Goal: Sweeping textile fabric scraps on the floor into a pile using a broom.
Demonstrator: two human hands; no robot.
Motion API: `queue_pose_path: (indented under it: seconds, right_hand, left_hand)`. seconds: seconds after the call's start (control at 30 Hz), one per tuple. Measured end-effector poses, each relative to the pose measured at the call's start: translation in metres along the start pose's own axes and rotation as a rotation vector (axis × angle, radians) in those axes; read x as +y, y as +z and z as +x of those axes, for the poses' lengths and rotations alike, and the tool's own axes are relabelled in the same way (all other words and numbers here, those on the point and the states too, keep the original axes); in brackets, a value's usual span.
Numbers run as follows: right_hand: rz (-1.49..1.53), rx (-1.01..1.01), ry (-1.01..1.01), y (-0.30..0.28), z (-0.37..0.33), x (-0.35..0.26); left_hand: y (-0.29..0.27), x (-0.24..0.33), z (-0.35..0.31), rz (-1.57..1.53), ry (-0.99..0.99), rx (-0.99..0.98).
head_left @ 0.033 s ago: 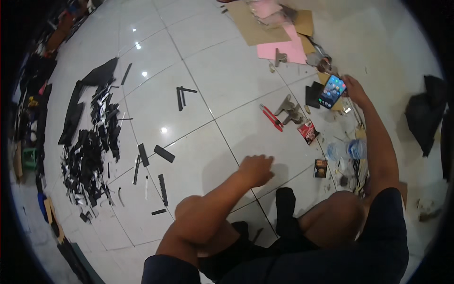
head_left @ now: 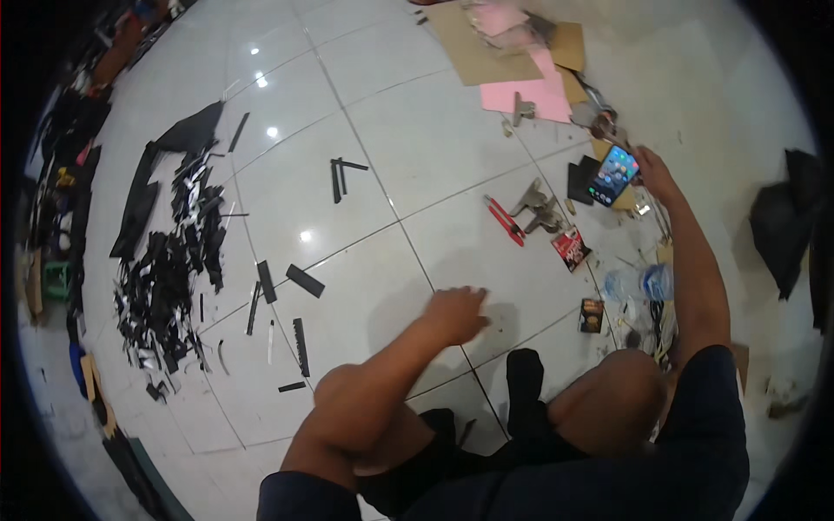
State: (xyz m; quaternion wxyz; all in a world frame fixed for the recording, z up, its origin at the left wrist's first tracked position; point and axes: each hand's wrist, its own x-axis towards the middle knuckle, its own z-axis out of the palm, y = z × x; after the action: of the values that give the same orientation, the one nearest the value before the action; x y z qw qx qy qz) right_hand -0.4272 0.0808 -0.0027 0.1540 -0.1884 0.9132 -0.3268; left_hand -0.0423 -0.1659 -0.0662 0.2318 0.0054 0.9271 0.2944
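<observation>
My right hand (head_left: 657,175), with its arm stretched out, grips the right edge of a smartphone (head_left: 613,175) whose screen is lit. A flat black piece (head_left: 580,180) partly under the phone shows at its left. Above the tiles in front of my knees, my left hand (head_left: 457,316) hangs loosely, its fingers slightly bent and apart, with nothing seen in it. Beyond it lie a red cutter knife (head_left: 504,221), metal bulldog clips (head_left: 539,207) and a small red packet (head_left: 570,249). A small dark packet (head_left: 592,315) rests farther right.
Black scraps (head_left: 165,286) are heaped at the left beside a larger black sheet (head_left: 135,217). Short black strips (head_left: 306,280) lie scattered between. Brown and pink sheets (head_left: 526,97) are at the far right. Clear plastic cups (head_left: 638,282) and litter are near my right knee.
My left hand has shifted slightly left and down. The whole view has turned a little; my right hand stays on the smartphone.
</observation>
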Motion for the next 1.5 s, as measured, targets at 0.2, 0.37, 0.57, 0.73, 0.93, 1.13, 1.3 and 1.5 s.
queue_pose_path:
  seconds: [0.2, 0.37, 0.57, 0.73, 0.93, 1.13, 1.3, 1.5]
  right_hand:
    - [0.200, -0.076, 0.036, 0.043, 0.060, 0.064]
    - [0.207, -0.157, 0.139, 0.044, 0.098, 0.089]
    - [0.262, -0.051, 0.216, 0.083, 0.107, 0.072]
    - [-0.306, 0.562, 0.105, 0.073, 0.115, 0.103]
    - [-0.329, 0.402, -0.200, 0.166, 0.037, -0.025]
    - [-0.591, -0.190, -0.618, 0.254, -0.031, -0.030]
    - [-0.644, -0.189, -0.571, 0.255, -0.032, 0.000]
    - [-0.631, -0.276, -0.363, 0.248, -0.019, -0.039]
  left_hand:
    - [-0.030, -0.108, -0.107, -0.070, -0.462, 0.455]
    - [-0.045, -0.102, -0.169, -0.281, -0.778, 0.763]
    - [-0.019, -0.036, -0.248, -0.330, -0.877, 0.814]
    - [-0.016, 0.007, -0.267, -0.349, -1.065, 0.911]
    - [-0.055, 0.065, -0.276, -0.355, -1.172, 0.965]
    - [-0.110, 0.101, -0.242, -0.261, -0.859, 1.075]
    - [-0.128, 0.089, -0.214, -0.090, -0.725, 1.006]
    - [-0.210, 0.033, -0.140, -0.033, -0.503, 0.654]
